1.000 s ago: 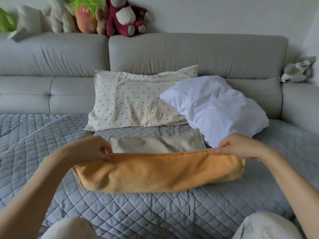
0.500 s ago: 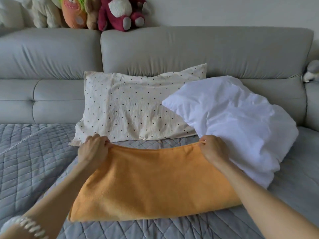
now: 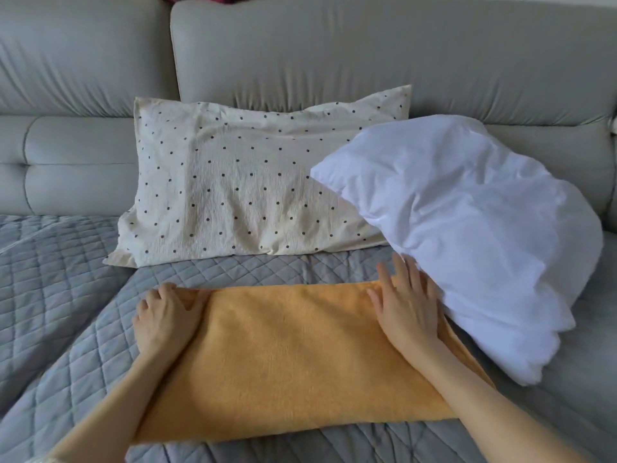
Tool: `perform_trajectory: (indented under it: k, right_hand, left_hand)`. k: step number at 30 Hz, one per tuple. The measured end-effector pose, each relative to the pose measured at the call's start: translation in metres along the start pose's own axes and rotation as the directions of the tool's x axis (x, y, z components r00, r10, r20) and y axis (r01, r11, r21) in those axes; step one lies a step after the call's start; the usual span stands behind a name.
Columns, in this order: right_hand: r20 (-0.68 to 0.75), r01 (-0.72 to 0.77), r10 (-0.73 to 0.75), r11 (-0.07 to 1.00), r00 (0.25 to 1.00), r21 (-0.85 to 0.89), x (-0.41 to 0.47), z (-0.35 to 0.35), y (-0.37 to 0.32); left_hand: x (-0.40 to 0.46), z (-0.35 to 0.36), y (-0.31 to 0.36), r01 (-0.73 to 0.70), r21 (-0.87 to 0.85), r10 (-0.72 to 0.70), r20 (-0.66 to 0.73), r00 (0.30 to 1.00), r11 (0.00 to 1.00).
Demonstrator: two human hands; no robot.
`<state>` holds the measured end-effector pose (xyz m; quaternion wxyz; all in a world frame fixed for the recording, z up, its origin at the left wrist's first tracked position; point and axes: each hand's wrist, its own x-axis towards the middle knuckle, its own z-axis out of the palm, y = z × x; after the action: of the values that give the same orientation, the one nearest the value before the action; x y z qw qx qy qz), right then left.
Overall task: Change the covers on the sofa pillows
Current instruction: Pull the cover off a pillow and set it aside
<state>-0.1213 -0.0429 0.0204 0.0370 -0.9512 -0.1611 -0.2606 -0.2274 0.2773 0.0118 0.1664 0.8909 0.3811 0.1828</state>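
Fuzzy orange cover (image 3: 293, 355), flat on quilted throw (image 3: 60, 279)

Both our forearms reach forward. Our left hand (image 3: 163, 320) curls its fingers over an edge, thumb tucked beside them. Our right hand (image 3: 405, 305) lies flat, fingers straight and spread.

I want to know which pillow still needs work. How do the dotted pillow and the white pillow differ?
The dotted pillow has a cream cover with dark dots; the white pillow is plain. The dotted one lies flat and smooth against the sofa back; the white one is puffy, crumpled and overlaps its corner. Both rest on the grey quilt.
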Motion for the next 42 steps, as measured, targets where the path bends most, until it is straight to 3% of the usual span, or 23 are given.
perform_trajectory:
  k: [4,6,8,10,13,16,18,20,22,24,26,29,32,33,36,39,42]
  right_hand:
    - [0.094,0.195,-0.220,0.956,0.971,0.219,-0.021,-0.044,-0.054]
    - [0.261,0.204,-0.298,0.921,0.918,0.333,-0.028,-0.050,-0.081]
    - [0.420,0.180,-0.307,0.932,0.854,0.315,-0.034,-0.038,-0.097]
    - [0.472,0.185,-0.296,0.946,0.830,0.267,-0.040,-0.022,-0.103]
    - [0.518,0.199,-0.298,0.950,0.802,0.239,-0.044,-0.015,-0.103]
    - [0.566,0.174,-0.339,0.929,0.752,0.326,-0.035,-0.033,-0.096]
    - [0.610,0.051,-0.378,0.873,0.697,0.484,-0.027,-0.053,-0.082]
    - [0.622,-0.157,-0.394,0.748,0.676,0.644,-0.019,-0.072,-0.056]
    - [0.634,-0.360,-0.309,0.615,0.709,0.702,-0.012,-0.089,-0.023]
    - [0.645,-0.572,-0.142,0.347,0.751,0.743,-0.013,-0.108,0.012]
    - [0.628,-0.628,0.018,0.056,0.778,0.776,-0.019,-0.121,0.048]
    - [0.619,-0.608,0.129,-0.115,0.775,0.785,-0.041,-0.132,0.088]
    - [0.588,-0.601,0.233,-0.021,0.774,0.799,-0.062,-0.123,0.110]
    - [0.582,-0.609,0.248,0.044,0.775,0.792,-0.068,-0.118,0.114]
    - [0.548,-0.586,0.208,0.302,0.810,0.752,-0.079,-0.109,0.113]
    - [0.435,-0.393,0.078,0.590,0.897,0.705,-0.081,-0.111,0.100]
    - [0.370,-0.280,0.043,0.734,0.928,0.618,-0.078,-0.107,0.085]
  left_hand:
    - [-0.002,-0.025,-0.020,0.096,0.145,-0.118,0.150,0.982,0.985]
    - [-0.006,-0.041,-0.030,0.067,0.221,-0.120,0.234,0.965,0.973]
    - [-0.011,-0.049,-0.039,-0.014,0.243,-0.072,0.342,0.937,0.970]
    - [-0.021,-0.061,-0.042,-0.002,0.124,-0.058,0.471,0.880,0.992]
    - [-0.035,-0.090,-0.027,0.272,-0.280,-0.052,0.603,0.796,0.921]
    - [-0.036,-0.126,0.013,0.243,-0.480,0.048,0.518,0.854,0.843]
    - [-0.035,-0.147,0.050,0.157,-0.570,0.151,0.454,0.878,0.806]
    - [-0.041,-0.158,0.092,0.087,-0.644,0.275,0.440,0.855,0.760]
    - [-0.058,-0.159,0.139,0.005,-0.657,0.370,0.430,0.823,0.754]
    - [-0.076,-0.146,0.186,-0.049,-0.664,0.424,0.418,0.804,0.746]
    - [-0.096,-0.119,0.225,-0.082,-0.673,0.469,0.418,0.778,0.735]
    - [-0.130,-0.064,0.268,-0.159,-0.632,0.508,0.421,0.751,0.758]
    - [-0.168,-0.012,0.285,-0.157,-0.632,0.515,0.435,0.738,0.759]
    - [-0.179,0.005,0.282,-0.156,-0.609,0.498,0.446,0.744,0.778]
    - [-0.193,0.036,0.264,-0.330,-0.445,0.515,0.400,0.759,0.832]
    - [-0.184,0.025,0.251,-0.507,-0.379,0.631,0.406,0.661,0.774]
    - [-0.172,0.003,0.222,-0.680,-0.289,0.732,0.389,0.560,0.674]
